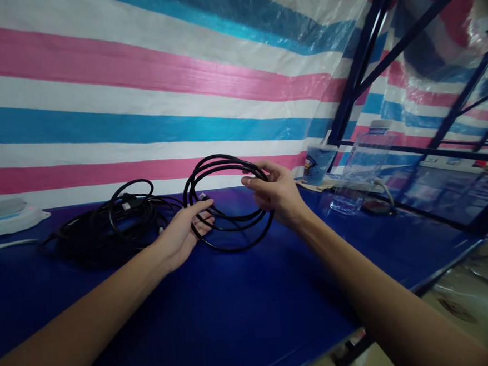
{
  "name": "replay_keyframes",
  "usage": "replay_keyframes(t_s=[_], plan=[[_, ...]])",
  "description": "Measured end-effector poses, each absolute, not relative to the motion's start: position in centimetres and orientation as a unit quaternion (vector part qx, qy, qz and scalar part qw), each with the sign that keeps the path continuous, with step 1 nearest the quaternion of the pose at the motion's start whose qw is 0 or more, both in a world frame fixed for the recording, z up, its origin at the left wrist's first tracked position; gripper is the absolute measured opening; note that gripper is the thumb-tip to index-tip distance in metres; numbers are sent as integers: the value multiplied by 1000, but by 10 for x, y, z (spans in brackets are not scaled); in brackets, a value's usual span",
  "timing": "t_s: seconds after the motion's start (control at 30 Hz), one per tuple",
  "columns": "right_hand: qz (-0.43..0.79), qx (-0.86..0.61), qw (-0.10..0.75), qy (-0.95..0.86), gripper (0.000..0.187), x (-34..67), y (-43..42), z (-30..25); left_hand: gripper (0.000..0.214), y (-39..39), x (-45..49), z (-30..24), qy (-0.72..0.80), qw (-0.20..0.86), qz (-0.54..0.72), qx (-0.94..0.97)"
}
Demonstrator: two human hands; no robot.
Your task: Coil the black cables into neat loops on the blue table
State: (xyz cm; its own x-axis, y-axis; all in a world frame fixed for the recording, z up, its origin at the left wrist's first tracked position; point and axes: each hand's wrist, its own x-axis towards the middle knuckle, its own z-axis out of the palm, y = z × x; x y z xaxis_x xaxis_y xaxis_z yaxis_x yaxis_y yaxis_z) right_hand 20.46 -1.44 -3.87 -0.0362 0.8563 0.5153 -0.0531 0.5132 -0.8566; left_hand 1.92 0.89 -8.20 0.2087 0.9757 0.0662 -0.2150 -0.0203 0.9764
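Observation:
A black cable (pixel 232 249) hangs in several round loops above the blue table, held between my two hands. My left hand (pixel 188 226) grips the left side of the loops, its thumb laid across them. A connector end (pixel 203 197) of the cable shows by that thumb. On the right side, my right hand (pixel 275 189) pinches the loops between thumb and fingers. To the left of my left hand, a tangled pile of black cables (pixel 101 232) lies on the table, with a few pale connector ends among it.
The blue table (pixel 220 318) backs onto a striped plastic sheet (pixel 137 84). A white power strip (pixel 12 216) lies at far left. At right stand a patterned cup (pixel 318 164) with a straw and a clear plastic bottle (pixel 362 166), near a dark metal frame (pixel 359 74).

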Motion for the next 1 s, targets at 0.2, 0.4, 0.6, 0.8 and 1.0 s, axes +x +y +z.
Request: replay_keyframes(t_s=[0.2, 0.4, 0.6, 0.8, 1.0], plan=[[412, -348, 640, -547, 34, 205, 6, -61, 48, -3, 28, -63, 284, 637, 560, 447], [547, -356, 580, -487, 42, 190, 10, -78, 50, -1, 13, -45, 275, 591, 653, 387], [595, -370, 591, -400, 23, 189, 5, -76, 50, 3, -6, -29, 236, 562, 694, 382], [548, -399, 613, -407, 10, 172, -1, -70, 49, -2, 6, -37, 253, 565, 675, 401], [226, -451, 664, -552, 35, 182, 0, -63, 52, -15, 21, -47, 299, 597, 520, 533]])
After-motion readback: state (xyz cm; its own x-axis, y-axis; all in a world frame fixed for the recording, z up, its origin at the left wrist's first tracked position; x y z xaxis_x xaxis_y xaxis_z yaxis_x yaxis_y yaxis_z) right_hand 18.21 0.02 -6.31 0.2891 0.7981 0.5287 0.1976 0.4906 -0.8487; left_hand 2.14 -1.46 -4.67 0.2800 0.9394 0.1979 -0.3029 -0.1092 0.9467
